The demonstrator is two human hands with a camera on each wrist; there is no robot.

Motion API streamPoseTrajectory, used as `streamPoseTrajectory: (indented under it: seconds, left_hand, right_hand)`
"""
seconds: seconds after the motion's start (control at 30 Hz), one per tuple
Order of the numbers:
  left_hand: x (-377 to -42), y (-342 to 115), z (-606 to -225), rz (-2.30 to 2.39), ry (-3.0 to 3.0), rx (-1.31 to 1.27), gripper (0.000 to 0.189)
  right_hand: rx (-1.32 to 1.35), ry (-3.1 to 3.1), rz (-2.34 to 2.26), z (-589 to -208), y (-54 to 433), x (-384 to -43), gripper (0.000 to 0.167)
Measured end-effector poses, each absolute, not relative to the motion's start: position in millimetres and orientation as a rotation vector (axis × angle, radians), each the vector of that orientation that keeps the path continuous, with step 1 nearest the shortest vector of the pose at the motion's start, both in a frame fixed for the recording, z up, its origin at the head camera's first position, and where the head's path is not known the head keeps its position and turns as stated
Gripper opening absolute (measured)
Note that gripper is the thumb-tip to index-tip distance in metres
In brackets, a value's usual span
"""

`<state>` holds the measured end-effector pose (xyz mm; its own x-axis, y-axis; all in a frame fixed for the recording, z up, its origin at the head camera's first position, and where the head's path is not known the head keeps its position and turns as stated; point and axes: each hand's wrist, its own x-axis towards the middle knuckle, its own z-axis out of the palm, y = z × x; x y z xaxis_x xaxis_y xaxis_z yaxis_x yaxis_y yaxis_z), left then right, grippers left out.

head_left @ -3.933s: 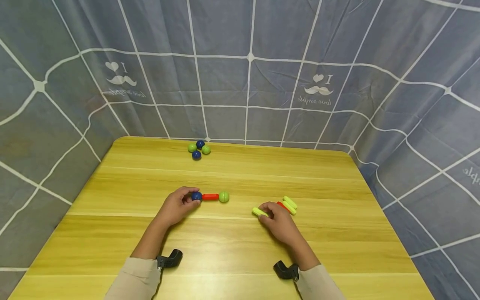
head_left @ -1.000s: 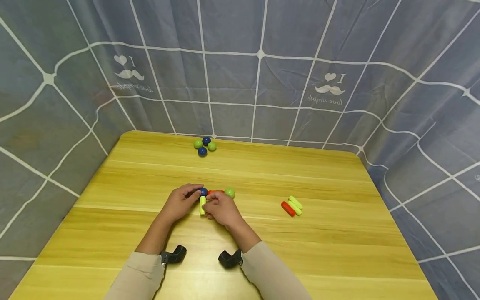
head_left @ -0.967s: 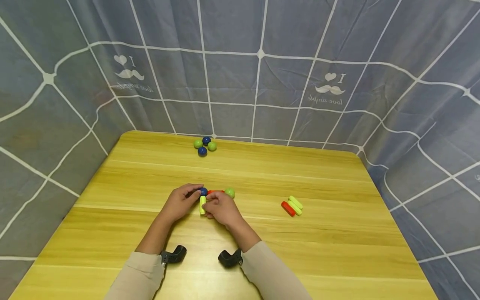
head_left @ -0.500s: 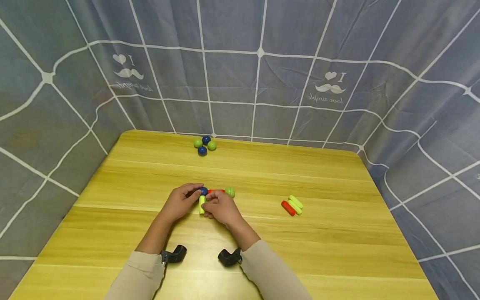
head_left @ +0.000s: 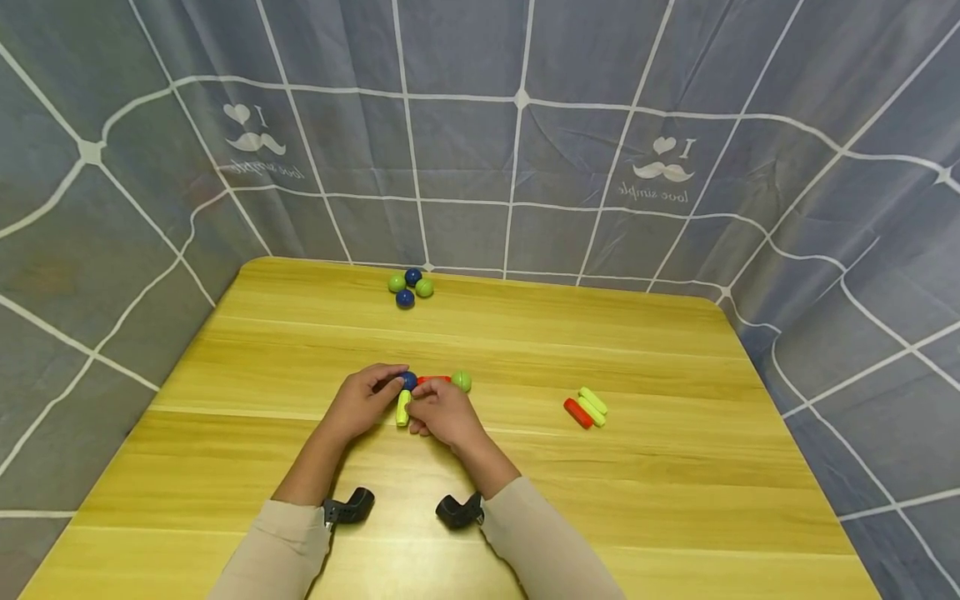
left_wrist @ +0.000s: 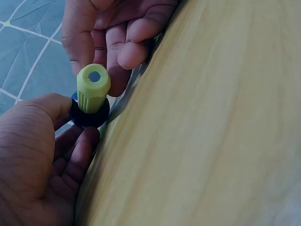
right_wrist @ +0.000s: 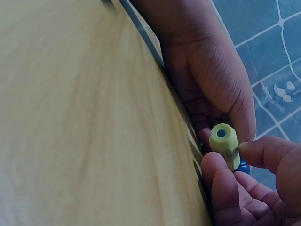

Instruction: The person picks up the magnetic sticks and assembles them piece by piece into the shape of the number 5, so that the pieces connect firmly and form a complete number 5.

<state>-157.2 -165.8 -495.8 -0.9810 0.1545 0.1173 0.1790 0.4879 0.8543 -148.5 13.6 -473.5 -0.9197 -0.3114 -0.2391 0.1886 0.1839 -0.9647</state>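
My left hand (head_left: 363,402) pinches a dark blue ball (head_left: 408,381) between thumb and fingers. A red rod (head_left: 433,380) runs rightward from that ball to a green ball (head_left: 461,381); my right fingers partly cover the rod. With my right hand (head_left: 447,412) I pinch a yellow-green rod (head_left: 403,408), which points from the blue ball toward me. In the left wrist view the yellow-green rod (left_wrist: 93,89) stands end-on against the blue ball, its end face showing a grey round metal spot. The right wrist view shows thumb and fingers around this rod (right_wrist: 225,143).
Two green and two blue balls (head_left: 405,298) cluster near the table's back edge. To the right lie a red rod (head_left: 577,413) and two yellow-green rods (head_left: 592,402), side by side. A grey curtain with white lines (head_left: 465,150) surrounds the wooden table (head_left: 645,492).
Since the oldest frame, my right hand has carried a yellow-green rod left from the rod group to the blue ball. Over the last second the hands have barely moved; the view shifted slightly.
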Motion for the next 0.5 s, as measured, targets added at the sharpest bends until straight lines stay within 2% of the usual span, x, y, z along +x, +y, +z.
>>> streamPoseTrajectory:
  seconds: [0.5]
  left_hand:
    - [-157.6,-165.6,-493.4,-1.543,-2.697,-0.312,0.030]
  right_hand:
    - [-0.195,2.071,-1.826,-483.7,24.4,-148.1,0.019]
